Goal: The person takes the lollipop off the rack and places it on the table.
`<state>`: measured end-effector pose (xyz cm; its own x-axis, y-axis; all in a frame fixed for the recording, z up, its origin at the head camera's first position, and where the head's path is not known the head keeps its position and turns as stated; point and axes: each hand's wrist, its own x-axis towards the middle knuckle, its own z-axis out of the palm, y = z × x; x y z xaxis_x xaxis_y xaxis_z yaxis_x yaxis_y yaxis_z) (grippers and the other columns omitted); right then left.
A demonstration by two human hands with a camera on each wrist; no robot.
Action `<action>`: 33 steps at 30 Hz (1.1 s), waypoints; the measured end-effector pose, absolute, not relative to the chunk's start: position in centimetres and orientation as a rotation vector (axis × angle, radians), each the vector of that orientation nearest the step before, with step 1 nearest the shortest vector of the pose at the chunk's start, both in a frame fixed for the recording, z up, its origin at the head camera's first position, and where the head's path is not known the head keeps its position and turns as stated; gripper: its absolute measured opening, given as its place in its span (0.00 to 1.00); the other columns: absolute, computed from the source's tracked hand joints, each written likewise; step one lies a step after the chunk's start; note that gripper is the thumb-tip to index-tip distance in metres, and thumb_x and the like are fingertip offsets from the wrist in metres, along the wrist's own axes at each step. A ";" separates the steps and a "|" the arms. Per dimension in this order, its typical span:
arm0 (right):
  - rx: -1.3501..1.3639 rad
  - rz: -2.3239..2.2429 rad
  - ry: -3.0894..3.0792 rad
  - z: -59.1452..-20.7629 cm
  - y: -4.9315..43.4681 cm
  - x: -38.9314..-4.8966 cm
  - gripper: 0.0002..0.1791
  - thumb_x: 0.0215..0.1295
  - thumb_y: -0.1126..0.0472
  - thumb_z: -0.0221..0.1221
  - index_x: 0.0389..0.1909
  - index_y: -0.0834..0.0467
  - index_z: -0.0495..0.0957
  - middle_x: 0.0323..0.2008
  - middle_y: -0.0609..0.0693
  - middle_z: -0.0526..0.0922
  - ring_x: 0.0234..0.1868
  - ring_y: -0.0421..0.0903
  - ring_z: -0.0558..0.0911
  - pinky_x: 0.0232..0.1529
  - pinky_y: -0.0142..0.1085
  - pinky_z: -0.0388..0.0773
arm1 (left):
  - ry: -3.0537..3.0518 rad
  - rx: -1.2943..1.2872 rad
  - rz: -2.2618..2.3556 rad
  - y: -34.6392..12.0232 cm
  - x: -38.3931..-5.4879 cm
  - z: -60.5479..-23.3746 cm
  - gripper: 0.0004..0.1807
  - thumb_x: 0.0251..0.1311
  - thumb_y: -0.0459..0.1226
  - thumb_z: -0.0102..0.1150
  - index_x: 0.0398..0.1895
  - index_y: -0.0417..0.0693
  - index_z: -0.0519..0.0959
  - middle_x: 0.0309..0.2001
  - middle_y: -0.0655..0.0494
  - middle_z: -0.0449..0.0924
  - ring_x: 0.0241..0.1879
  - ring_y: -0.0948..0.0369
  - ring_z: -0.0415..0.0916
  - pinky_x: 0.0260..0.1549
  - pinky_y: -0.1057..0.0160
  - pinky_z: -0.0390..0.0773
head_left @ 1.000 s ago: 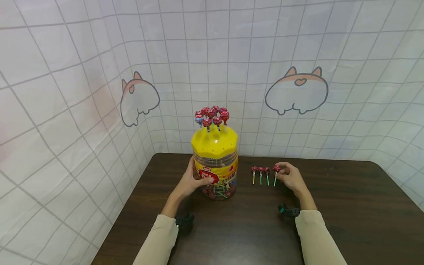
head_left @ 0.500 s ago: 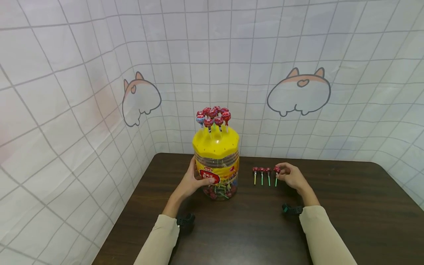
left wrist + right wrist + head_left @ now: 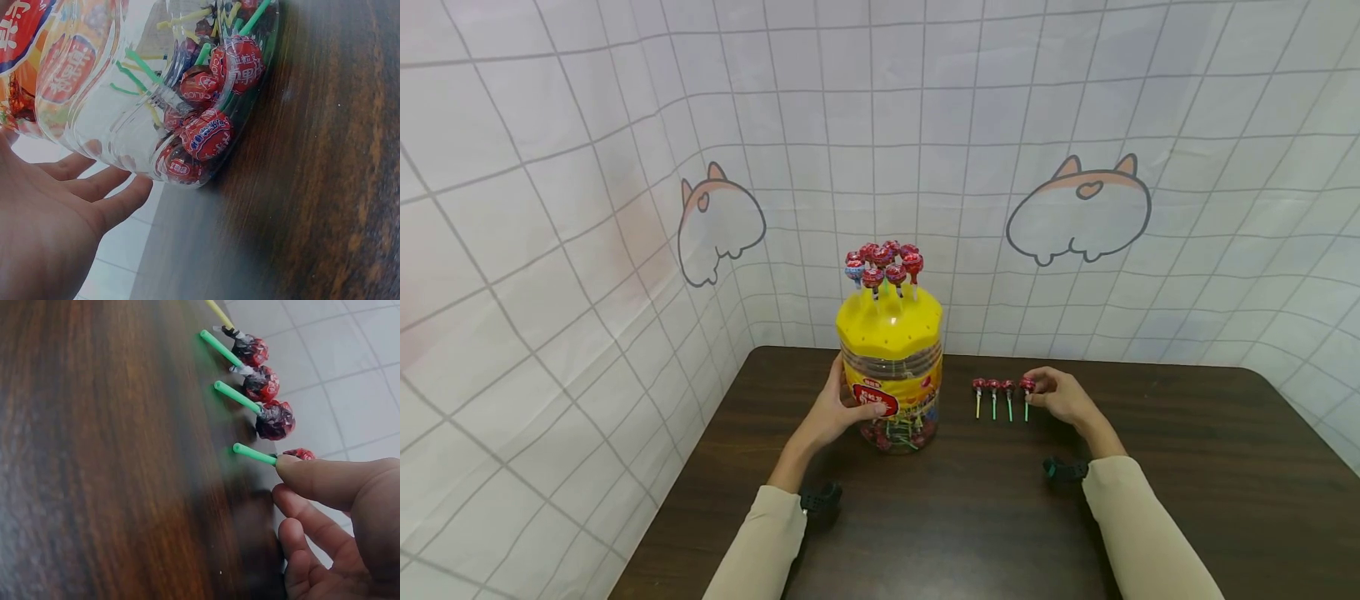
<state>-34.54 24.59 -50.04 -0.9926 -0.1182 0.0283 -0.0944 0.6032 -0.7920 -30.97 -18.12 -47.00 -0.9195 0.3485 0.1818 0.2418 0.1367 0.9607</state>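
A clear candy jar [image 3: 883, 367] with a yellow lid [image 3: 889, 323] stands upright on the table. Its label is yellow and red, and wrapped candies with green and yellow sticks show inside. My left hand [image 3: 829, 410] holds the jar's left side, thumb across the front, fingers reaching behind it. To the right, my right hand [image 3: 1060, 398] pinches a green-stick lollipop [image 3: 256, 454] between thumb and fingers, low at the tabletop; the hand partly hides its red head. Beside it lie three red-wrapped lollipops [image 3: 275, 420] in a row, two with green sticks, one yellow.
Several lollipops [image 3: 895, 273] stand stick-down in the lid, one wrapped in blue. Behind the dark wooden table [image 3: 970, 517] hangs a white grid-patterned curtain [image 3: 955, 167] with cartoon drawings. The table's back edge runs just beyond the jar and the row.
The right hand has brought its lollipop slightly left, closer to the other three. The left hand keeps its hold on the jar, and the head view has shifted slightly.
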 end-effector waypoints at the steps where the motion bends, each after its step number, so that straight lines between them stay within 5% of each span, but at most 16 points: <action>1: -0.186 -1.371 2.789 -50.0 24.6 -34.6 0.21 0.68 0.67 0.64 0.60 0.65 0.76 0.43 0.59 0.79 0.42 0.50 0.76 0.39 0.38 0.72 | 2.303 0.600 1.917 -18.1 -31.0 -47.0 0.61 0.59 0.45 0.75 0.82 0.74 0.37 0.74 0.51 0.61 0.70 0.47 0.67 0.66 0.42 0.75; 22: -0.175 -1.352 2.774 -49.9 24.4 -34.4 0.20 0.69 0.64 0.64 0.60 0.64 0.76 0.47 0.61 0.78 0.46 0.53 0.75 0.43 0.40 0.71 | 2.298 0.609 1.921 -18.2 -31.0 -47.1 0.61 0.59 0.44 0.75 0.82 0.75 0.37 0.74 0.51 0.62 0.70 0.47 0.68 0.66 0.42 0.74; 33: -0.208 -1.394 2.737 -47.9 24.7 -33.6 0.29 0.73 0.56 0.62 0.70 0.63 0.68 0.59 0.67 0.76 0.60 0.63 0.75 0.60 0.60 0.74 | 2.311 0.602 1.909 -18.3 -31.1 -47.3 0.60 0.59 0.46 0.74 0.81 0.76 0.37 0.73 0.51 0.65 0.70 0.47 0.69 0.67 0.42 0.74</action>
<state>-33.56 24.73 -47.94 -0.9889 -0.1484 0.0054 -0.0916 0.5811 -0.8087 -31.12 -18.34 -47.32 -0.9190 0.3498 0.1817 0.2444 0.1440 0.9589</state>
